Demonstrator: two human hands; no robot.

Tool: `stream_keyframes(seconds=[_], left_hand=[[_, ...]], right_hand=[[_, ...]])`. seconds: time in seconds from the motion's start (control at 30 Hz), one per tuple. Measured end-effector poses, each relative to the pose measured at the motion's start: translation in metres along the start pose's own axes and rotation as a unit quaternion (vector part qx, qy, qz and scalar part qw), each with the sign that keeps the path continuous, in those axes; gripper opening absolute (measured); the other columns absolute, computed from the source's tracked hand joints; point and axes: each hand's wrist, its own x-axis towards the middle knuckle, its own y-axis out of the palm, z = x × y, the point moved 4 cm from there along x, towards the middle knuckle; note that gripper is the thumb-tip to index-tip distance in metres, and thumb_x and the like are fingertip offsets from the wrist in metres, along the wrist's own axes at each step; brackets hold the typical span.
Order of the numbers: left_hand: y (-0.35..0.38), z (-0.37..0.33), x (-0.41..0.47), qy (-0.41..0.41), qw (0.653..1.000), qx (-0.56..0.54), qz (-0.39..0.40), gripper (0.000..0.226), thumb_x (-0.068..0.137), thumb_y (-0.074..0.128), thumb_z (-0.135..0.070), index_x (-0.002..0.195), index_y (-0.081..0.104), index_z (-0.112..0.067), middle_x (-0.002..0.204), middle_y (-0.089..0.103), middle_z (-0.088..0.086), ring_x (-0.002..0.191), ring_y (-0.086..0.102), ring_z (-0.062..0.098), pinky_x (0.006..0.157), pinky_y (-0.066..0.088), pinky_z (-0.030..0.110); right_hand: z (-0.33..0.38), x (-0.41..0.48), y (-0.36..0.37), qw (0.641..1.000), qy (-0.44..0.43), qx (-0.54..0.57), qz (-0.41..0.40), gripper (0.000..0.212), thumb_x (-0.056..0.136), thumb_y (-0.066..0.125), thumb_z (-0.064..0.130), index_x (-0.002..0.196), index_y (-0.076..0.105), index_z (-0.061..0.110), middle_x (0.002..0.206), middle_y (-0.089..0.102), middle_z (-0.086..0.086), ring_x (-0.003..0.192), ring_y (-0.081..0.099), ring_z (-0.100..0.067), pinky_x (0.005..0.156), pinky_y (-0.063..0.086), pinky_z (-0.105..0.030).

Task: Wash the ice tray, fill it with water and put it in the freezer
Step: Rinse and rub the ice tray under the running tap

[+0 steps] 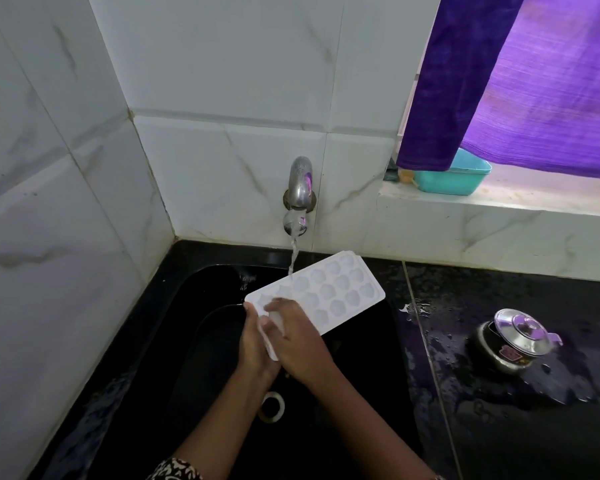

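Note:
A white ice tray [329, 289] with several rounded cells is tilted over the black sink [194, 292]. Water runs from the steel wall tap [300, 188] onto the tray's upper left edge. My left hand [255, 348] grips the tray's near corner from below and the left side. My right hand [298, 344] lies on top of the tray's near end, fingers spread over the cells there. The tray's near corner is partly hidden between the two hands.
The sink drain [272, 407] lies below my hands. A small steel pot with lid [515, 339] stands on the wet black counter [520, 427] at right. A teal tub [454, 180] sits on the window ledge under a purple curtain [520, 81]. White tiled walls close the left and back.

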Motion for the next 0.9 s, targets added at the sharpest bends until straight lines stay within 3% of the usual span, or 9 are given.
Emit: stream_keyframes(seconds=[0.07, 0.13, 0.2, 0.3, 0.37, 0.6, 0.77, 0.83, 0.9], left_hand=[[0.012, -0.007, -0.009, 0.139, 0.984, -0.115, -0.004, 0.057, 0.102, 0.039, -0.036, 0.133, 0.045, 0.010, 0.137, 0.044, 0.031, 0.130, 0.044, 0.039, 0.109, 0.033, 0.044], [0.003, -0.009, -0.018, 0.226, 0.932, -0.232, -0.164, 0.057, 0.095, 0.047, -0.038, 0.136, 0.050, 0.002, 0.148, 0.038, 0.017, 0.137, 0.033, 0.030, 0.111, 0.021, 0.045], [-0.002, -0.018, -0.032, 0.269, 0.928, -0.194, -0.167, 0.052, 0.097, 0.037, -0.046, 0.117, 0.070, -0.011, 0.138, 0.052, 0.004, 0.124, 0.052, 0.018, 0.101, 0.039, 0.038], [-0.035, -0.016, -0.033, 0.074, 0.991, -0.008, -0.113, 0.055, 0.094, 0.034, -0.054, 0.106, 0.071, -0.015, 0.104, 0.072, 0.006, 0.087, 0.072, 0.018, 0.067, 0.059, 0.031], [-0.060, -0.024, -0.039, 0.030, 0.993, 0.022, -0.108, 0.067, 0.085, 0.036, -0.064, 0.116, 0.061, -0.010, 0.103, 0.072, 0.014, 0.089, 0.071, 0.028, 0.075, 0.058, 0.039], [-0.079, -0.017, -0.044, 0.035, 0.976, 0.092, -0.193, 0.077, 0.083, 0.037, -0.073, 0.124, 0.060, -0.011, 0.119, 0.067, 0.017, 0.107, 0.065, 0.036, 0.098, 0.046, 0.053], [-0.047, -0.009, -0.030, 0.021, 0.988, 0.057, -0.141, 0.070, 0.097, 0.025, -0.060, 0.131, 0.051, -0.006, 0.123, 0.062, 0.015, 0.088, 0.071, 0.017, 0.076, 0.055, 0.034], [-0.035, -0.010, -0.023, 0.097, 0.986, 0.049, -0.127, 0.064, 0.101, 0.017, -0.052, 0.145, 0.035, -0.009, 0.150, 0.041, 0.007, 0.114, 0.057, 0.011, 0.094, 0.045, 0.028], [-0.031, -0.009, -0.014, 0.150, 0.984, -0.028, -0.089, 0.060, 0.102, 0.016, -0.047, 0.138, 0.047, -0.010, 0.143, 0.049, 0.007, 0.129, 0.045, 0.013, 0.110, 0.028, 0.031]], right_hand=[[0.008, 0.003, 0.025, 0.989, -0.082, -0.085, 0.090, 0.054, 0.098, 0.040, 0.040, 0.145, 0.034, 0.012, 0.156, 0.022, -0.002, 0.144, 0.014, -0.012, 0.116, 0.007, -0.027], [0.008, 0.004, 0.042, 0.960, -0.149, -0.195, 0.136, 0.066, 0.097, 0.033, 0.049, 0.151, 0.017, 0.014, 0.160, 0.005, 0.000, 0.146, -0.002, -0.010, 0.116, -0.004, -0.031], [-0.001, 0.005, 0.050, 0.931, -0.187, -0.278, 0.144, 0.071, 0.095, 0.027, 0.056, 0.152, 0.009, 0.017, 0.160, 0.003, 0.003, 0.146, -0.004, -0.010, 0.115, -0.006, -0.036], [-0.024, 0.014, 0.037, 0.915, -0.174, -0.341, 0.127, 0.076, 0.089, 0.018, 0.063, 0.152, 0.005, 0.022, 0.157, -0.004, 0.009, 0.142, -0.011, -0.005, 0.114, -0.005, -0.043], [-0.054, 0.023, 0.013, 0.920, -0.115, -0.361, 0.104, 0.081, 0.085, 0.006, 0.070, 0.152, 0.005, 0.024, 0.158, -0.004, 0.008, 0.142, -0.011, -0.006, 0.114, -0.003, -0.047], [-0.112, 0.023, -0.010, 0.937, 0.103, -0.328, 0.063, 0.071, 0.096, 0.016, 0.057, 0.151, -0.004, 0.016, 0.157, -0.015, 0.004, 0.145, -0.013, -0.018, 0.114, -0.010, -0.041], [-0.052, 0.009, 0.052, 0.954, 0.003, -0.284, 0.100, 0.098, 0.079, -0.004, 0.071, 0.150, -0.001, 0.004, 0.158, -0.006, -0.013, 0.146, -0.010, -0.023, 0.118, -0.005, -0.044], [-0.030, 0.003, 0.072, 0.952, -0.055, -0.265, 0.143, 0.087, 0.082, -0.004, 0.058, 0.151, 0.005, 0.007, 0.159, -0.003, -0.009, 0.146, -0.009, -0.018, 0.118, -0.006, -0.041], [-0.022, 0.004, 0.075, 0.958, -0.061, -0.219, 0.176, 0.072, 0.094, 0.007, 0.052, 0.151, 0.007, 0.009, 0.159, -0.003, -0.006, 0.145, -0.011, -0.014, 0.116, -0.011, -0.037]])
